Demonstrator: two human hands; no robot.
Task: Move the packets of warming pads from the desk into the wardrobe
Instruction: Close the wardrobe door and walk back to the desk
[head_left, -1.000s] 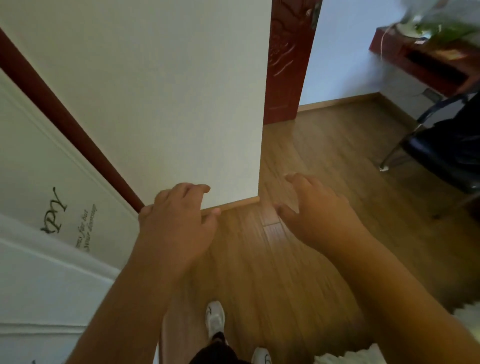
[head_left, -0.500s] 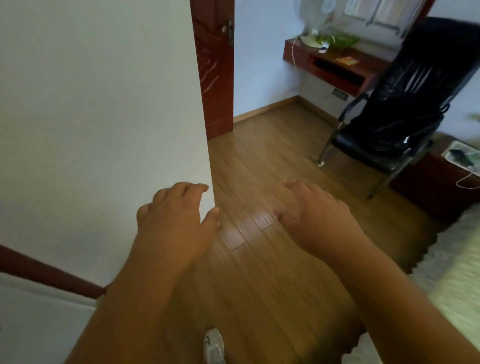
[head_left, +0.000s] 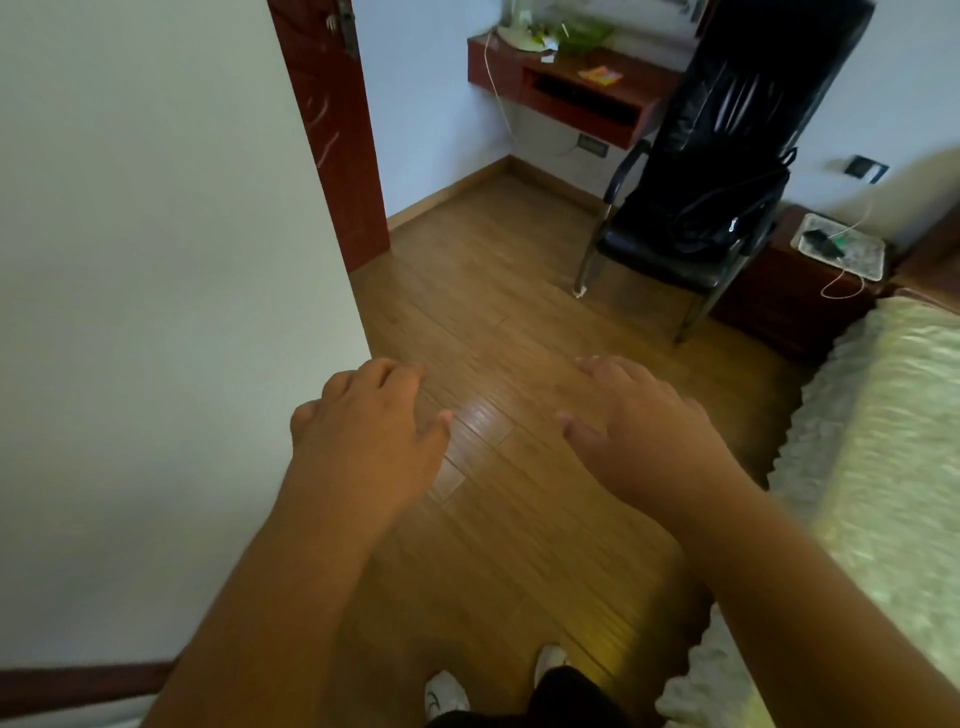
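Observation:
Both of my hands hang in front of me over the wooden floor and hold nothing. My left hand (head_left: 369, 431) has loosely curled fingers near the corner of a white wall. My right hand (head_left: 634, 426) is palm down with relaxed fingers. Far ahead a dark red desk (head_left: 639, 98) is fixed to the wall. An orange and yellow packet (head_left: 600, 76) lies on its top. The wardrobe is out of view.
A black chair (head_left: 696, 208) stands between me and the desk. A dark red door (head_left: 337, 140) is at the wall's end. A nightstand (head_left: 795, 291) with a tray (head_left: 841, 247) sits right of the chair. A bed with a pale cover (head_left: 883, 441) runs along the right.
My view has swung right, away from the white wall and toward the desk, chair and bed. Both hands keep the same pose in front of me.

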